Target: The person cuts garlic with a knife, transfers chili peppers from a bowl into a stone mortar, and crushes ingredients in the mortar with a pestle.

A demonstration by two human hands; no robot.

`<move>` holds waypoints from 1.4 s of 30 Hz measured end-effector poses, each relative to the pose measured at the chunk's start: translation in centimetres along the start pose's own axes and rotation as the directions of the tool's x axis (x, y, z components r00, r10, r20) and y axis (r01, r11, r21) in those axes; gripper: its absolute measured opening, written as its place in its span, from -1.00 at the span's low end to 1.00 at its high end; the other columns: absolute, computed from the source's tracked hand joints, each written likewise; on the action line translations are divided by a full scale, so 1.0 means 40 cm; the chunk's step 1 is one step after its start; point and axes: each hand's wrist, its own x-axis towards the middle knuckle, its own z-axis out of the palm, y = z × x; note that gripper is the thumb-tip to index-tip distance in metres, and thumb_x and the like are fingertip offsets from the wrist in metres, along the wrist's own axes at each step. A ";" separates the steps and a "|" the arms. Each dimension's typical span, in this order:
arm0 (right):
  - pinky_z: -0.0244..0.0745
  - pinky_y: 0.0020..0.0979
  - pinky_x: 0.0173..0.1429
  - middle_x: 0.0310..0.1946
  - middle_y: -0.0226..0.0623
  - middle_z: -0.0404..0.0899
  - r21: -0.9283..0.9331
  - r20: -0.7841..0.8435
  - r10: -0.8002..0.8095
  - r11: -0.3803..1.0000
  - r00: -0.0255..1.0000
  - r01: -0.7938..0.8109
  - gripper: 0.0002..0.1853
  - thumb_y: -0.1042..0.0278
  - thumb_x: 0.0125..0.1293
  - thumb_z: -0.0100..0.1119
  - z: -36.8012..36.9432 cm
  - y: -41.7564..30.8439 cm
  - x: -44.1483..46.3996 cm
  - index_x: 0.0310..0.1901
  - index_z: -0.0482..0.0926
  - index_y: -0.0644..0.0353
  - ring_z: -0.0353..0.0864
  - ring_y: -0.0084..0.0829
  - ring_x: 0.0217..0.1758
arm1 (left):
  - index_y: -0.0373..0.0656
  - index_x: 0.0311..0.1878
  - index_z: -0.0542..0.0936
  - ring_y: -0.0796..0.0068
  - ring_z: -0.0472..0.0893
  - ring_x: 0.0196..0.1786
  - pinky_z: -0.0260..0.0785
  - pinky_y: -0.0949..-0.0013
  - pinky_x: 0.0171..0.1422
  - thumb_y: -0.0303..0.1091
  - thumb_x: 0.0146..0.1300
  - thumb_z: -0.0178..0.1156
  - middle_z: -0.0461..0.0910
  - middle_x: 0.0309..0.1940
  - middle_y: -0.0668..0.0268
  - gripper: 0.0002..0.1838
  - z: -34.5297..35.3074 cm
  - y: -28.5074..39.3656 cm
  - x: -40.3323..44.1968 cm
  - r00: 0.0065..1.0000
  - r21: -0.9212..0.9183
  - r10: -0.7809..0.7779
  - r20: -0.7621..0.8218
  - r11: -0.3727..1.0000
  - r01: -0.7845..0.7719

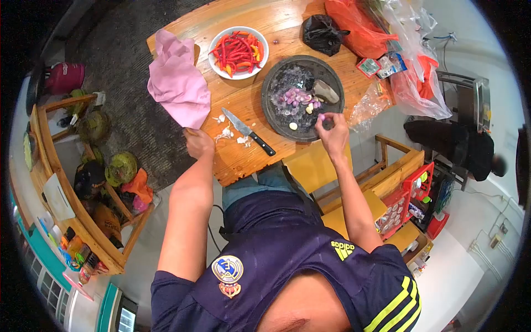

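Note:
My right hand (333,135) is at the near right rim of a round dark stone mortar (272,119), fingertips pinching a small pinkish shallot. Peeled purple shallots (297,97) and a few pale garlic cloves (293,126) lie in the mortar beside a grey stone pestle (326,91). At the table's left edge, my left hand (199,144) is closed at the lower tip of a pink cloth (178,83); its fingers are partly hidden. A kitchen knife (249,131) with a black handle lies between my hands, among white garlic peelings (225,133).
A white bowl (212,65) of red and orange chillies stands at the back of the wooden table (238,166). Black (323,36), orange (359,30) and clear plastic bags lie at the right. A yellow bench (318,166) is beside me. Another person (464,146) is at far right.

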 end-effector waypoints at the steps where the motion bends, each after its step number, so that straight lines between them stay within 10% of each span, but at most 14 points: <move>1: 0.45 -0.32 -0.33 -0.42 -0.32 0.57 0.066 0.004 0.061 0.996 0.998 -0.061 -0.74 0.19 0.04 0.31 -0.004 -0.002 -0.015 -0.46 0.59 0.25 0.56 -0.31 -0.48 | -0.10 0.02 0.41 -0.20 0.57 -0.24 0.38 -0.15 -0.13 0.05 0.34 -0.31 0.59 -0.35 -0.13 -0.52 -0.003 -0.017 -0.004 1.000 0.012 -0.007 0.006 1.000 0.007; 3: 0.29 -0.56 -0.53 -0.35 -0.39 0.57 0.497 0.499 0.267 0.691 0.824 -0.525 -0.69 0.15 0.17 0.22 0.022 0.050 0.015 -0.29 0.56 0.29 0.36 -0.61 -0.62 | -0.08 0.03 0.40 -0.19 0.57 -0.24 0.38 -0.14 -0.13 0.04 0.34 -0.30 0.59 -0.35 -0.12 -0.53 0.005 -0.004 0.003 1.000 0.002 -0.011 0.011 1.000 0.011; 5: 0.16 -0.67 -0.62 -0.32 -0.40 0.56 0.489 0.855 0.113 0.153 0.506 -0.859 -0.68 0.17 0.26 0.14 -0.023 -0.035 0.060 -0.17 0.53 0.31 0.22 -0.75 -0.66 | -0.07 0.03 0.41 -0.19 0.58 -0.24 0.39 -0.14 -0.12 0.03 0.34 -0.29 0.59 -0.34 -0.12 -0.54 0.000 0.002 0.005 0.999 0.003 -0.019 0.032 1.000 0.019; 9: 0.01 -0.77 -0.66 -0.35 -0.49 0.49 0.445 0.869 -0.199 -0.083 0.453 -0.891 -0.71 0.18 0.36 0.01 0.017 -0.136 0.108 -0.09 0.50 0.24 0.13 -0.81 -0.65 | -0.06 0.02 0.42 -0.19 0.58 -0.24 0.38 -0.13 -0.12 0.02 0.34 -0.28 0.59 -0.34 -0.11 -0.55 0.004 -0.004 0.003 1.000 -0.008 -0.010 0.006 1.000 0.011; 13: 0.03 -0.75 -0.64 -0.33 -0.53 0.46 0.477 0.876 -0.046 0.234 0.480 -0.847 -0.61 0.05 0.28 0.13 0.098 -0.230 0.179 -0.07 0.50 0.22 0.15 -0.82 -0.63 | -0.11 0.02 0.43 -0.20 0.57 -0.24 0.36 -0.15 -0.12 0.01 0.34 -0.28 0.59 -0.35 -0.13 -0.54 0.001 -0.005 0.009 0.999 0.004 -0.009 0.039 1.000 0.009; 17: 0.41 -0.44 -0.47 -0.55 -0.29 0.56 0.354 0.311 -0.166 0.934 0.936 0.048 -0.62 0.01 0.12 0.27 0.216 -0.316 0.252 -0.36 0.62 0.24 0.50 -0.50 -0.56 | -0.13 -0.05 0.43 -0.22 0.56 -0.26 0.35 -0.16 -0.13 -0.01 0.34 -0.28 0.58 -0.37 -0.14 -0.56 -0.010 0.005 -0.003 1.000 -0.046 -0.004 -0.003 0.999 0.004; 23: 0.52 -0.14 -0.28 -0.49 -0.04 0.60 -0.168 0.337 -0.321 0.905 0.885 0.392 -0.72 0.11 0.06 0.23 0.292 -0.381 0.277 -0.45 0.63 0.20 0.63 -0.06 -0.35 | -0.13 -0.10 0.42 -0.22 0.56 -0.27 0.35 -0.16 -0.17 -0.04 0.33 -0.27 0.58 -0.40 -0.14 -0.60 -0.001 0.001 0.001 1.000 -0.031 -0.007 -0.004 0.999 0.006; 28: 0.52 -0.13 -0.32 -0.51 -0.07 0.61 -0.216 0.414 -0.334 0.868 0.847 0.448 -0.68 0.07 0.11 0.17 0.293 -0.394 0.282 -0.48 0.63 0.19 0.64 -0.10 -0.39 | -0.12 -0.07 0.42 -0.22 0.56 -0.27 0.35 -0.17 -0.16 -0.05 0.32 -0.25 0.58 -0.39 -0.14 -0.60 -0.016 0.013 -0.005 1.000 -0.015 -0.013 -0.005 1.000 0.013; 42: 0.44 -0.36 -0.37 -0.57 -0.19 0.58 0.174 -0.030 -0.065 0.982 0.997 0.070 -0.74 0.18 0.17 0.22 0.019 -0.181 0.247 -0.43 0.56 0.25 0.57 -0.35 -0.54 | -0.08 0.02 0.42 -0.23 0.56 -0.26 0.35 -0.16 -0.14 -0.04 0.32 -0.25 0.58 -0.38 -0.14 -0.58 0.006 -0.006 0.006 1.000 -0.005 -0.003 0.008 1.000 0.003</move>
